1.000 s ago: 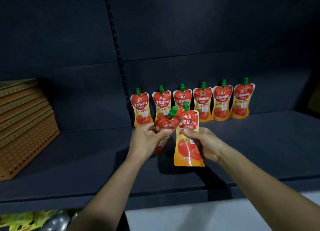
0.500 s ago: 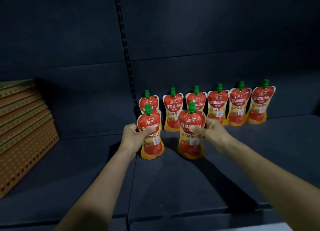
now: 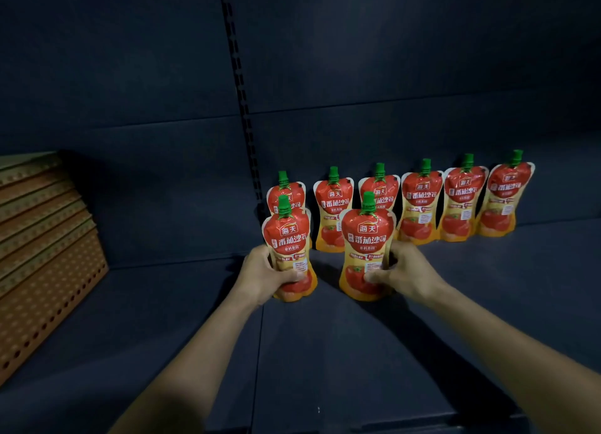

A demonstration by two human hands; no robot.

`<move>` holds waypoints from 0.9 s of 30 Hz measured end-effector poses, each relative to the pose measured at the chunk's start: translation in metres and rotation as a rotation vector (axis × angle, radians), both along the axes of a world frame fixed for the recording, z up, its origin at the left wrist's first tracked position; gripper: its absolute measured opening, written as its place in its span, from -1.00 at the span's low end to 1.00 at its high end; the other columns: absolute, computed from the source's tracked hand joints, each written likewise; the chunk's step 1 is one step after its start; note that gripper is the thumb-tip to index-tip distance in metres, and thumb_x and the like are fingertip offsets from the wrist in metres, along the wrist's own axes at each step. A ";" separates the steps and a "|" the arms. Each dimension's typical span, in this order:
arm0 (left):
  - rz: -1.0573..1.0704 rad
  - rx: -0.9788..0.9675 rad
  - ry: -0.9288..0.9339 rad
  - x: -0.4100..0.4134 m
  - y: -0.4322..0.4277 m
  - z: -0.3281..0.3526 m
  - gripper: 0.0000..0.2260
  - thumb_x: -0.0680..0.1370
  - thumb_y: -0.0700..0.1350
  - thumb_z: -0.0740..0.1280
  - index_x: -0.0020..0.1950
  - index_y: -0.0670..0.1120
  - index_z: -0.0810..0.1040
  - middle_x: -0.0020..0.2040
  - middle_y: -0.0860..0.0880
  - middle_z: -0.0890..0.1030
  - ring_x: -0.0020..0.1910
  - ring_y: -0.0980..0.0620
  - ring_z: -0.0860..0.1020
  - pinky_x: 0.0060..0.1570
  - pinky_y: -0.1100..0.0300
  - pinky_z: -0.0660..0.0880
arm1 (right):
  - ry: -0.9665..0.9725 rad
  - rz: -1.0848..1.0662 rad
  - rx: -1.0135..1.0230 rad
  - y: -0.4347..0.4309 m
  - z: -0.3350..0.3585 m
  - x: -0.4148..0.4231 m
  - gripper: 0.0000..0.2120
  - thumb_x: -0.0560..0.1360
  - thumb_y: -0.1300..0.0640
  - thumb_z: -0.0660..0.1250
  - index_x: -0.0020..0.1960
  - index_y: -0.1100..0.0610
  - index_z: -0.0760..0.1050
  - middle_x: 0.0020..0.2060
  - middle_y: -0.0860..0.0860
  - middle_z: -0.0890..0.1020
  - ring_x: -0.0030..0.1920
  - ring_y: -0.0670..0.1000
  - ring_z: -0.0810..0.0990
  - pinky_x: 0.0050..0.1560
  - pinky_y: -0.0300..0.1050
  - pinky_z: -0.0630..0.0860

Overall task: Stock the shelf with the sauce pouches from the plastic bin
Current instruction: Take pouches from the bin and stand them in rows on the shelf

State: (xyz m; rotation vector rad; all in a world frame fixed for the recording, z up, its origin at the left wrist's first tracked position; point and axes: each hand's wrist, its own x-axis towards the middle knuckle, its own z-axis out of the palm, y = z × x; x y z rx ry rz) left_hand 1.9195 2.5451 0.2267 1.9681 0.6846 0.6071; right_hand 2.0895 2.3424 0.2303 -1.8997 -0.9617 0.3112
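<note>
Several red-and-orange tomato sauce pouches with green caps stand in a back row (image 3: 421, 202) along the rear wall of the dark shelf (image 3: 341, 352). In front of that row, two more pouches stand upright on the shelf. My left hand (image 3: 263, 276) grips the left front pouch (image 3: 287, 238) around its lower half. My right hand (image 3: 405, 272) grips the right front pouch (image 3: 367, 238) near its waist, thumb on the front. The plastic bin is out of view.
A stack of orange-brown perforated panels (image 3: 42, 245) leans on the shelf at the far left. A slotted black upright (image 3: 240, 85) runs down the back wall between two shelf sections. A seam (image 3: 260, 352) divides the shelf floor.
Both hands carried the two pouches from the shelf's front edge inward, turned them upright and set their bases on the shelf in front of the back row; both hands slid lower on them.
</note>
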 end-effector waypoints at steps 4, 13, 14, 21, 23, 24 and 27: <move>0.006 0.005 -0.010 0.015 0.009 0.007 -0.59 0.31 -0.21 0.61 0.07 -0.04 0.55 0.02 0.03 0.65 0.00 0.06 0.64 0.00 0.10 0.60 | 0.027 0.016 0.024 0.022 0.001 0.011 -0.58 0.37 0.24 0.51 0.20 0.11 0.54 0.13 -0.01 0.62 0.20 0.02 0.56 0.24 0.07 0.51; -0.018 0.017 -0.015 0.036 0.036 0.009 -0.54 0.39 -0.30 0.53 0.24 -0.15 0.50 0.08 0.00 0.64 0.04 0.08 0.62 0.07 0.14 0.58 | 0.028 0.012 0.006 0.061 0.008 0.026 -0.63 0.42 0.32 0.44 0.22 0.17 0.53 0.11 0.01 0.61 0.22 0.05 0.54 0.27 0.05 0.47; -0.012 0.023 -0.009 0.037 0.039 0.008 -0.54 0.39 -0.30 0.53 0.24 -0.15 0.50 0.11 -0.03 0.65 0.07 0.05 0.62 0.11 0.09 0.58 | 0.030 0.014 -0.003 0.062 0.009 0.027 -0.63 0.43 0.31 0.44 0.21 0.16 0.53 0.09 -0.01 0.60 0.22 0.04 0.53 0.27 0.03 0.47; -0.029 0.034 0.006 0.038 0.045 0.006 -0.55 0.41 -0.29 0.51 0.27 -0.15 0.49 0.13 -0.02 0.64 0.06 0.07 0.60 0.04 0.21 0.54 | 0.022 0.031 -0.043 0.068 0.012 0.031 -0.66 0.44 0.31 0.42 0.19 0.12 0.53 0.16 0.01 0.59 0.24 -0.02 0.46 0.31 0.04 0.41; -0.029 0.032 0.012 0.038 0.046 0.006 -0.54 0.41 -0.29 0.52 0.27 -0.15 0.49 0.14 -0.03 0.63 0.10 0.05 0.60 0.08 0.16 0.55 | 0.024 0.024 -0.055 0.070 0.012 0.032 -0.65 0.44 0.30 0.43 0.20 0.10 0.53 0.17 0.01 0.59 0.28 0.01 0.46 0.33 0.08 0.41; -0.029 0.030 0.015 0.038 0.046 0.006 -0.53 0.41 -0.29 0.52 0.27 -0.15 0.49 0.15 -0.03 0.63 0.11 0.04 0.60 0.11 0.15 0.55 | 0.027 0.019 -0.059 0.070 0.011 0.033 -0.64 0.44 0.30 0.43 0.20 0.09 0.53 0.17 0.01 0.59 0.30 0.03 0.46 0.34 0.09 0.41; -0.032 0.025 0.009 0.037 0.045 0.006 -0.55 0.42 -0.29 0.51 0.27 -0.16 0.49 0.13 -0.02 0.62 0.09 0.05 0.60 0.09 0.18 0.54 | 0.049 -0.002 -0.068 0.071 0.008 0.032 -0.61 0.45 0.29 0.42 0.25 0.11 0.49 0.21 0.03 0.57 0.32 0.07 0.45 0.35 0.09 0.40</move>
